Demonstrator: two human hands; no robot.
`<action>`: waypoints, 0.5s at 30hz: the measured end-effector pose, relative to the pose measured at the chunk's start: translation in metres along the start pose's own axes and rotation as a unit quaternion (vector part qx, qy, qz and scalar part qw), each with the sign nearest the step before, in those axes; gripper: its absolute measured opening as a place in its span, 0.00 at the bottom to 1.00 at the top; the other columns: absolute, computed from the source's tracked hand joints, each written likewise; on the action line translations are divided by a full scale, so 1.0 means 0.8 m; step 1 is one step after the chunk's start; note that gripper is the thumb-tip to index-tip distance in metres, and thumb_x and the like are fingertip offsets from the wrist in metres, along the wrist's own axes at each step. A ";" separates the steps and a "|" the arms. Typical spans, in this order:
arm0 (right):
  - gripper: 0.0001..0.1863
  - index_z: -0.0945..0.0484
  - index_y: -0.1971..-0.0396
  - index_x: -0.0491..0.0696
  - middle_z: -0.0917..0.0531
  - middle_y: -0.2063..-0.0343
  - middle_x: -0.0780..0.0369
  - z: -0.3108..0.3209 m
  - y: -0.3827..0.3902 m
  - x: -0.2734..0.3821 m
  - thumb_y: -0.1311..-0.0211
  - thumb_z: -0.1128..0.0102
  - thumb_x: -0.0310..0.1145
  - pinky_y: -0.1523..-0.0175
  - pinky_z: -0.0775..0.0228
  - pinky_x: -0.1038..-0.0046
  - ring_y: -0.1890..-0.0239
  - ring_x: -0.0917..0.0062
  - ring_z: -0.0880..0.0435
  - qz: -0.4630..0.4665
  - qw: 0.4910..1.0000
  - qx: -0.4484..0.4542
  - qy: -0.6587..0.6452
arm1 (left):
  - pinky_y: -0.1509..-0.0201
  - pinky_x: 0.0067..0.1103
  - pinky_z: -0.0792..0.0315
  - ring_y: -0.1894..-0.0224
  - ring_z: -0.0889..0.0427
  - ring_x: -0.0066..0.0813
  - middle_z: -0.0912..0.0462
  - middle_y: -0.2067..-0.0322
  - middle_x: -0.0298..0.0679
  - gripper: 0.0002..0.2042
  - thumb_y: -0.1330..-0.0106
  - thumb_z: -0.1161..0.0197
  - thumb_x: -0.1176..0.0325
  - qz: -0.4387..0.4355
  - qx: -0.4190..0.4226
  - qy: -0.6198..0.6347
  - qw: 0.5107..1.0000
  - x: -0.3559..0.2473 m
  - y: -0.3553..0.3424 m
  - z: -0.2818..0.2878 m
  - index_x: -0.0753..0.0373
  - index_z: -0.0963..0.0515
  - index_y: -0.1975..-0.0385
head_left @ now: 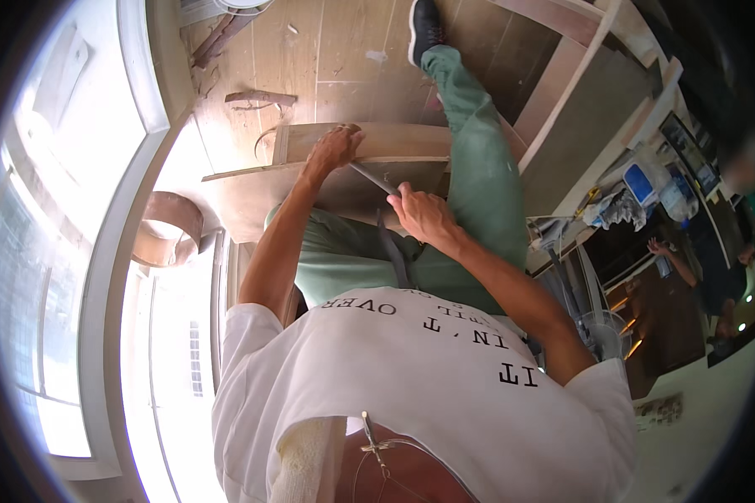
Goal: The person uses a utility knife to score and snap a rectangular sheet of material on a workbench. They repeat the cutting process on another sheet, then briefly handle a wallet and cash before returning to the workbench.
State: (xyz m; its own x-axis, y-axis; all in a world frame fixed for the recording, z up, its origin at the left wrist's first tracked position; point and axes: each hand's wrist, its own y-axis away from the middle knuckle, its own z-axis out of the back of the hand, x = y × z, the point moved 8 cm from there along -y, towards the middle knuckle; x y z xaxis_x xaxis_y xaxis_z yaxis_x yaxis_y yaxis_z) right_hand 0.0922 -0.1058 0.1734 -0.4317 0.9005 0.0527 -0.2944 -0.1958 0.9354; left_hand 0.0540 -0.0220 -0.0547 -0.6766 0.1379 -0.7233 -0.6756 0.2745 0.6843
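Cross pendant (376, 442) hangs nearer you than the wooden panel (252, 199), over which your right hand (425, 215) grips a slim grey bar (372, 178), your left hand (335, 148) curls at the panel's far edge, grasp unclear, and beyond it lies a brown strip (262, 97).

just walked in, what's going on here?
A person is working by hand on a wooden panel in front of them. Their right hand grips a slim grey tool; the left hand is at its far end, by the panel's edge, its exact grip unclear. Brown scraps lie on the floor beyond.
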 end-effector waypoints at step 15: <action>0.16 0.31 0.61 0.44 0.18 0.80 0.51 -0.041 -0.036 0.109 0.25 0.58 0.44 0.67 0.22 0.55 0.74 0.52 0.16 0.155 0.985 0.071 0.004 | 0.43 0.41 0.30 0.49 0.21 0.52 0.19 0.55 0.52 0.18 0.26 0.54 0.56 0.000 -0.142 -0.156 0.978 0.043 0.159 0.124 0.62 0.22 0.52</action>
State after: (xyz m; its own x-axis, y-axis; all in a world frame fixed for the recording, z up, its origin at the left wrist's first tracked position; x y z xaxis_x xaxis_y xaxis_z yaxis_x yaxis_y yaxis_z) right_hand 0.0347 -0.0343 0.1398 -0.4883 0.8029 0.3420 -0.0249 -0.4046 0.9142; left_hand -0.0261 0.1121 -0.0015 -0.5844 0.4339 -0.6857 -0.7592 0.0060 0.6508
